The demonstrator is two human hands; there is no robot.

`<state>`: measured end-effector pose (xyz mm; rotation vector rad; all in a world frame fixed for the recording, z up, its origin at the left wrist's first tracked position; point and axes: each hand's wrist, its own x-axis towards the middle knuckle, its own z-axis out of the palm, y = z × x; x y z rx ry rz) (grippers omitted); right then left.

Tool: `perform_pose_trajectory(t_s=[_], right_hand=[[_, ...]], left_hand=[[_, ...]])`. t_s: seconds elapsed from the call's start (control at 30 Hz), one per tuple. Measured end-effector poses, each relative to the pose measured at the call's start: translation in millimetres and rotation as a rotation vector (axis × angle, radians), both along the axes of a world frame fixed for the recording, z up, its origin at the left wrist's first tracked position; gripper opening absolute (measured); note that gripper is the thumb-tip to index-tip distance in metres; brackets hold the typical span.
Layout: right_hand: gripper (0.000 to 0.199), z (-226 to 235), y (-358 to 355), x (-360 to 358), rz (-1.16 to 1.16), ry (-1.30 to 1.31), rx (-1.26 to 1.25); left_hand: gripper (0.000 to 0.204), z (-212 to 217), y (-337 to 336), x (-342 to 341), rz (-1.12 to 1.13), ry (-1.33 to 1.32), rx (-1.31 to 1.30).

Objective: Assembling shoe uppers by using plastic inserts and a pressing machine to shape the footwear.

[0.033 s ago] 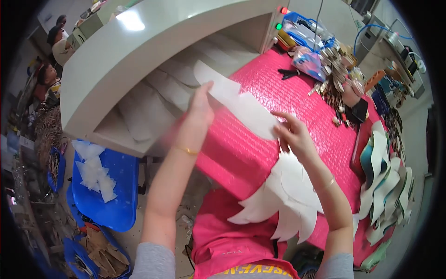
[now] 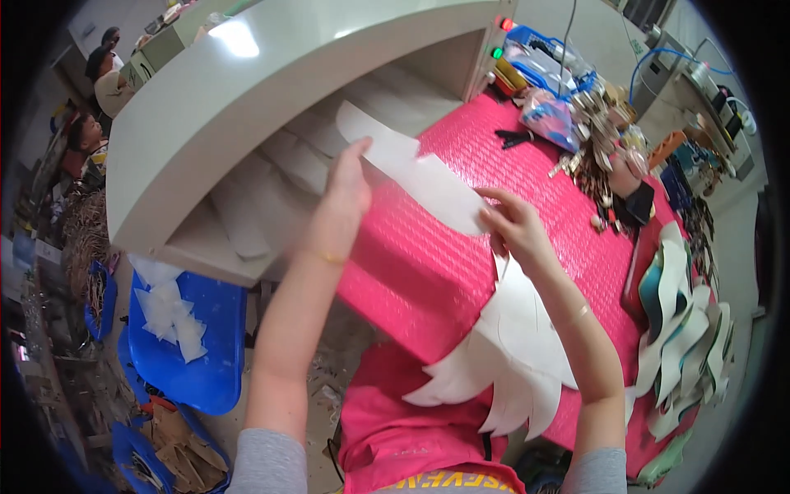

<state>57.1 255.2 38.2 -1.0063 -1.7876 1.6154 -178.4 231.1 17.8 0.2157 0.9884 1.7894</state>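
The piece I hold is a long, flat white cut-out (image 2: 411,177), thin and smooth like stiff sheet material, with curved edges and a narrow waist. It lies stretched between my two hands just above the pink textured mat (image 2: 428,272), near that mat's far edge, its far end reaching into the mouth of the grey machine (image 2: 247,90).

My left hand (image 2: 346,193) is closed on the far part of the cut-out, fingers on top, wrist straight, the forearm running up from the lower edge with a thin gold bracelet (image 2: 329,258) at the wrist. My right hand (image 2: 514,226) pinches the near end between thumb and fingertips, the other fingers curled in, the wrist bent inward.

Under my right forearm a fan of similar white pieces (image 2: 510,362) hangs over the mat's near edge, their pointed tips spread like petals. On the mat's right edge lies a stack of curved white and teal shapes (image 2: 683,329). Beside the mat's left, lower down, a blue plastic tray (image 2: 206,362) holds small white scraps (image 2: 169,309).
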Motion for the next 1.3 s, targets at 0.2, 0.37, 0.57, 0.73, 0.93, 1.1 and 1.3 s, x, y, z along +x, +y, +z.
perform_pose_trajectory(t_s=[0.2,0.37,0.57,0.73,0.93,1.1,1.3], right_hand=[[0.032,-33.7,112.3,-150.8,0.039,0.091,0.033],[0.033,-72.5,144.4,-210.2,0.042,-0.058,0.042],[0.032,-77.1,135.8,-203.1,0.019,-0.241,0.301],[0.048,-60.9,112.0,-201.3,0.011,-0.83,0.812],[0.044,-22.6,79.9,-74.2,-0.132,-0.398,0.924],[0.021,-5.7,10.6,112.0,-0.251,-0.664,0.596],[0.032,-21.1,-59.4,223.8,-0.288,-0.832,0.52]], left_hand=[[0.041,-28.3,83.6,-123.5,0.291,0.245,-0.047],[0.043,-38.4,74.5,-104.0,0.424,0.655,-0.14],[0.029,-16.5,-11.4,-21.8,-0.06,0.461,0.059],[0.025,-29.1,-78.3,22.5,-0.288,0.606,-0.029],[0.04,-62.1,-123.3,131.7,-0.434,1.652,-0.204],[0.055,-62.9,-124.3,166.3,-0.292,1.781,-0.385],[0.043,-54.7,-128.3,184.7,-0.464,1.642,-0.366]])
